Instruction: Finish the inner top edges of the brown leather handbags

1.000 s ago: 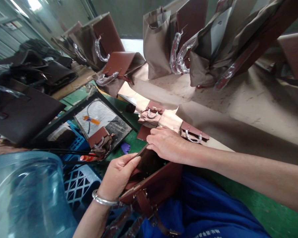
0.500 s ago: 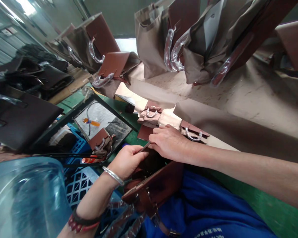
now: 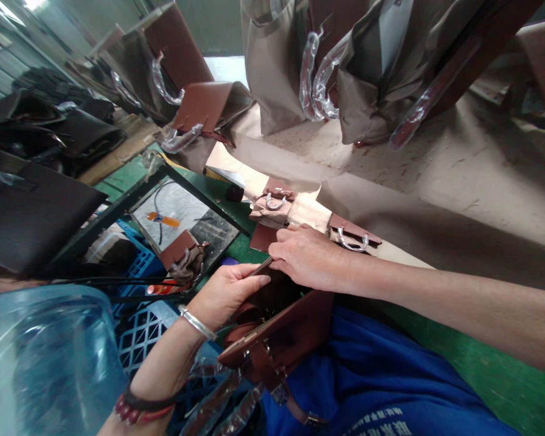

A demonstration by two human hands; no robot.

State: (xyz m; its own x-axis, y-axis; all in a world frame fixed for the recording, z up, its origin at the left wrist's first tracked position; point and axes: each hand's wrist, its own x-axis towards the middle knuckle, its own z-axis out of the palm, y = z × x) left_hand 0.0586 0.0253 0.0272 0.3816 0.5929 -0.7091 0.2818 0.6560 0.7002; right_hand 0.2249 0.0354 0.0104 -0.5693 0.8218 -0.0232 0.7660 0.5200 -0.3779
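A brown leather handbag (image 3: pixel 295 339) rests on my lap with its mouth open toward me. My left hand (image 3: pixel 229 290), a silver bangle at its wrist, pinches the bag's far edge between thumb and fingers. Close beside it, my right hand (image 3: pixel 300 254) grips the same edge from above, fingers bent over it. The dark inside of the bag shows below both hands. From the near side hang a buckled strap (image 3: pixel 272 375) and plastic-wrapped handles (image 3: pixel 227 402). What my right fingertips press on is partly hidden.
Small brown bags (image 3: pixel 275 203) lie past my hands on a paper-covered bench (image 3: pixel 458 181), with larger bags (image 3: pixel 272 72) standing behind. At left are a blue crate (image 3: pixel 145 339), a clear blue plastic container (image 3: pixel 45 357), an orange bottle (image 3: pixel 163 219) and dark bags (image 3: pixel 27 212).
Both hands keep their grip on the bag's edge, nearly still. The left hand and bag sit slightly further left in view, and the background has shifted slightly as the camera moved.
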